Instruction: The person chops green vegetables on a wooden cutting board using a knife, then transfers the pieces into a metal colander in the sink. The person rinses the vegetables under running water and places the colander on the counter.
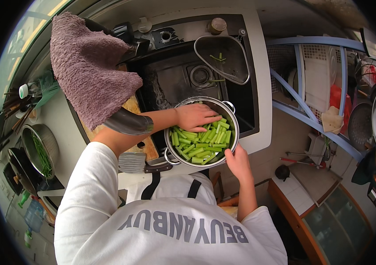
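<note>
A steel pot (236, 132) full of cut green stalk pieces (203, 143), which look like celery, is at the near edge of the sink. My left hand (198, 117) reaches in from the left and lies on the stalks, palm down, with fingers stretched out. At the pot's right side, my right hand (238, 160) grips the rim, its thumb on top and the other fingers mostly hidden. A cleaver (132, 163) lies left of the pot, beside a wooden cutting board (131, 106) partly hidden by my left arm.
A purple towel (88, 66) drapes over a dark curved spout (130, 122) above my left forearm. The dark sink (159, 77) holds a corner strainer (196, 46) with stalk scraps. Further left stands a steel bowl (52, 143) of thin greens. A blue rack (300, 75) stands right.
</note>
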The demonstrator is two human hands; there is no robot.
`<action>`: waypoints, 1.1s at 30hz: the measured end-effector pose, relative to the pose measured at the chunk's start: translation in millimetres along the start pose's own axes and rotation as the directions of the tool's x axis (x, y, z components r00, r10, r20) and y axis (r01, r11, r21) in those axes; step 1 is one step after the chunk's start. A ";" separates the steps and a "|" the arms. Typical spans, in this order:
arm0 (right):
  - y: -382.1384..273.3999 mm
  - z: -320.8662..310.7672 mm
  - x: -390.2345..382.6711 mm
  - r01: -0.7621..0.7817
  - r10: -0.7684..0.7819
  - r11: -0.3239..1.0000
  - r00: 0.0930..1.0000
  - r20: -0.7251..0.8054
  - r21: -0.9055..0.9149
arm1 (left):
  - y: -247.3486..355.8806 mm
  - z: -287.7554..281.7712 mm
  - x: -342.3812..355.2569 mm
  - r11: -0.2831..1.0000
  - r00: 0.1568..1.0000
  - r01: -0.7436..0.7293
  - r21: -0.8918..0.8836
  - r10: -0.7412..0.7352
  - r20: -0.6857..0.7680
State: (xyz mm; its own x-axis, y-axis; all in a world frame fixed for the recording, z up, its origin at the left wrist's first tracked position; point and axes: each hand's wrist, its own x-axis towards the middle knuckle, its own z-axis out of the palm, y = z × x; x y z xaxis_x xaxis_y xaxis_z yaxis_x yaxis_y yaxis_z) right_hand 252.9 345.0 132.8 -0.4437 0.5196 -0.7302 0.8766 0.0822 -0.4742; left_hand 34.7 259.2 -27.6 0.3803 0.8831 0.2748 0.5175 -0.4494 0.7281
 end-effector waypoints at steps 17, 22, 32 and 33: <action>-15.3 -2.5 2.7 -0.001 0.005 0.996 0.999 0.039 -0.095 | -3.5 0.7 -3.3 0.999 0.999 0.045 0.011 -0.045 0.026; -6.6 1.0 5.4 0.005 -0.003 0.998 0.999 0.044 -0.055 | -4.2 1.4 -3.7 0.999 0.999 0.036 0.018 -0.036 0.002; -4.0 2.0 6.7 0.048 -0.046 0.993 0.999 0.022 -0.109 | -4.5 1.2 -3.5 0.999 0.999 0.043 0.007 -0.043 0.004; -2.8 2.5 7.1 0.050 -0.048 0.993 0.999 0.021 -0.106 | -4.4 1.1 -3.5 0.999 0.999 0.044 0.007 -0.044 0.002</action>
State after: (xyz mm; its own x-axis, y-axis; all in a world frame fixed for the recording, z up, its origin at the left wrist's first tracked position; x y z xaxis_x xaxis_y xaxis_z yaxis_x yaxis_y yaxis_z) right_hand 246.8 346.3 127.8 -0.4891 0.4968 -0.7169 0.8682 0.1979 -0.4551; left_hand 31.9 258.0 -32.5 0.3585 0.9017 0.2416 0.5391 -0.4113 0.7350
